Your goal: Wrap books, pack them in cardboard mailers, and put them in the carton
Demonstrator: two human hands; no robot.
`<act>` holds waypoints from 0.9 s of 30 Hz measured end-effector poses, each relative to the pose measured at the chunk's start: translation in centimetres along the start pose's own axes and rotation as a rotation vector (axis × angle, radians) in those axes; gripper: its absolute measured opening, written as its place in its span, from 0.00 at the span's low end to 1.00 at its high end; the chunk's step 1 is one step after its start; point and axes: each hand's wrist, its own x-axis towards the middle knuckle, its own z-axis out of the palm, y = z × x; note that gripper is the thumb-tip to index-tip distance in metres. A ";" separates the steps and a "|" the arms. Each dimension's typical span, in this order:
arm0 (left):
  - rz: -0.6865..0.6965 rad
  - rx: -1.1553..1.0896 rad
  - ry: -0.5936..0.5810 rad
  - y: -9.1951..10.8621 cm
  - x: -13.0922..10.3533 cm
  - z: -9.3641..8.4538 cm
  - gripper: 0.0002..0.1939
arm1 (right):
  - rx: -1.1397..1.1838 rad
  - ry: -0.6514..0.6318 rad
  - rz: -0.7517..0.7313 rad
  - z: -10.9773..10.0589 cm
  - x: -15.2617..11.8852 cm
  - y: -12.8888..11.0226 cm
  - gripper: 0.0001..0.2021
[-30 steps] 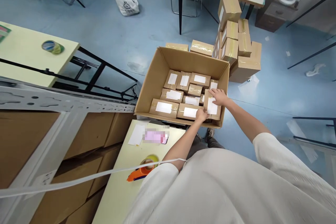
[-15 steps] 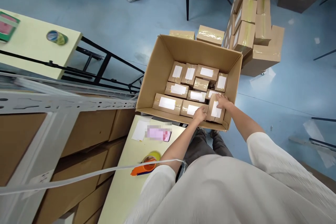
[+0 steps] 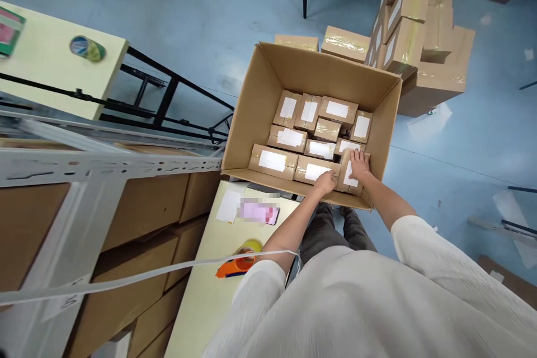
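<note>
Labelled parcel (image 3: 354, 190) in near right corner of big open carton (image 3: 251, 106), beside neighbouring parcel (image 3: 300, 168). Right hand (image 3: 359, 164) on top, fingers spread. Left hand (image 3: 326, 182) curled at near edge, between both; cannot tell if pinching. Looks stiff, boxy, probably light, perhaps slippery along glossy tape; cannot tell how fragile inside. Best held by opposite long sides, firmly, without crushing corners.

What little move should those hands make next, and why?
Probably a gentle press down with the right hand on the small box in the large carton's near right corner: its fingers lie spread across the top, and the left hand is at the neighbouring box, close beside it.
</note>
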 end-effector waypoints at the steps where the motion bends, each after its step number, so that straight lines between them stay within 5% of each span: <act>1: 0.005 0.000 -0.004 0.0 -0.1 -0.2 0.28 | 0.008 -0.029 -0.010 -0.5 0.0 0.3 0.71; 6: 0.027 0.033 0.001 0.4 -0.4 -1.5 0.27 | 0.048 -0.105 -0.031 -2.9 -1.8 0.5 0.57; 14: 0.118 0.027 0.130 2.2 -2.4 -4.8 0.27 | 0.070 -0.004 -0.074 -6.4 -7.2 -1.5 0.43; 22: 0.180 0.074 0.349 2.9 -7.6 -6.9 0.29 | 0.035 0.139 -0.243 -10.4 -11.7 -5.0 0.34; 27: 0.109 -0.042 0.541 1.9 -12.2 -6.1 0.28 | -0.029 0.179 -0.418 -11.9 -13.3 -7.1 0.33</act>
